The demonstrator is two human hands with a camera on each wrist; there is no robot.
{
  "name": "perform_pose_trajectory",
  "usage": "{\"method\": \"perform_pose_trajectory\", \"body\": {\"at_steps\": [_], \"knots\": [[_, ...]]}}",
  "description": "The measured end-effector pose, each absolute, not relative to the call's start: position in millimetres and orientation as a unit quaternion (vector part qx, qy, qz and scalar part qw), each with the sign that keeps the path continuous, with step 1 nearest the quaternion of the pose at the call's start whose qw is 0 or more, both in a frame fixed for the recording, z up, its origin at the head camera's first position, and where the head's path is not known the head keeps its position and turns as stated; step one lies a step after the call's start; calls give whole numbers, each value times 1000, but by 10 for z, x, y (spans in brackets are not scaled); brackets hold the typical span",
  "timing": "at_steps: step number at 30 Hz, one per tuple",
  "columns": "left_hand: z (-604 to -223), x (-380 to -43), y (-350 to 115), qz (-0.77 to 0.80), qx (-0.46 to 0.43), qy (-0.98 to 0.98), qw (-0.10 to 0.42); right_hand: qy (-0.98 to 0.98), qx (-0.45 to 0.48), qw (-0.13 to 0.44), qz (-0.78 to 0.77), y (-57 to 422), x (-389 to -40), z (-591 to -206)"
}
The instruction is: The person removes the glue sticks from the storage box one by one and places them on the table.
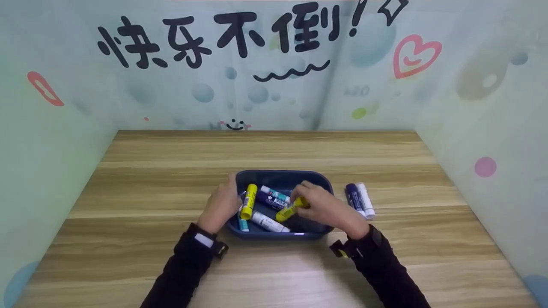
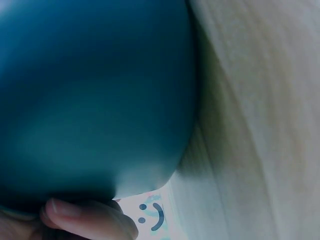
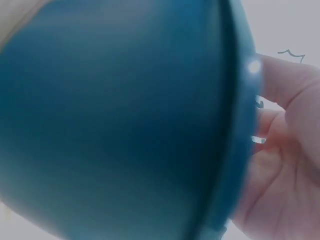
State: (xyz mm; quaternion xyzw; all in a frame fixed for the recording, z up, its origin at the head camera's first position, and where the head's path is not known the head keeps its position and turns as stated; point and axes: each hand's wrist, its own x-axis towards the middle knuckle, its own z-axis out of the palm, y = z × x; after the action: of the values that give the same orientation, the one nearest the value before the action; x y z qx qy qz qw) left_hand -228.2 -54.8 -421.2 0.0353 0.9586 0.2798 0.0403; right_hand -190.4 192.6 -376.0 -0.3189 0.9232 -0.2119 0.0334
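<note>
A dark blue plastic basin [image 1: 280, 236] sits on the table with several glue sticks in it. At its left rim my left hand [image 1: 221, 201] grips the edge; in the left wrist view its fingers [image 2: 90, 217] show by the rim, below the basin's outer wall [image 2: 95, 100]. My right hand [image 1: 321, 203] reaches over the right side and pinches a yellow glue stick [image 1: 287, 211], tilted inside the basin. Another yellow glue stick [image 1: 248, 202] leans near the left hand. Around them lie a white glue stick [image 1: 270, 222], a dark purple one [image 1: 272, 199] and teal-labelled ones. The right wrist view shows the palm [image 3: 280, 185] beyond the rim.
Right of the basin, a purple glue stick [image 1: 354, 199] and a white glue stick [image 1: 365, 201] lie side by side on the wooden table [image 1: 171, 149]. Printed pale panels [image 1: 278, 102] stand at the back and on both sides.
</note>
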Motion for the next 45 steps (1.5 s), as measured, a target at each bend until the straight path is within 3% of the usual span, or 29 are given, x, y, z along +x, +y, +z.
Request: {"method": "perform_pose_trajectory", "body": {"at_steps": [13,26,35,45], "knots": [[-4222,-2279,-556,270,50,961,16,927,-294,-34,-231,2169,-1867,-3505],[-4216,-2292,-552,286,31,956,49,934,-225,-105,-257,2598,-1850,-3268],[-4212,-2301,-548,287,24,956,60,958,-121,-101,-241,2909,-1842,-3165],[-4217,-2269,-559,274,46,960,27,970,-35,-78,-227,3081,-1948,-3252]]}}
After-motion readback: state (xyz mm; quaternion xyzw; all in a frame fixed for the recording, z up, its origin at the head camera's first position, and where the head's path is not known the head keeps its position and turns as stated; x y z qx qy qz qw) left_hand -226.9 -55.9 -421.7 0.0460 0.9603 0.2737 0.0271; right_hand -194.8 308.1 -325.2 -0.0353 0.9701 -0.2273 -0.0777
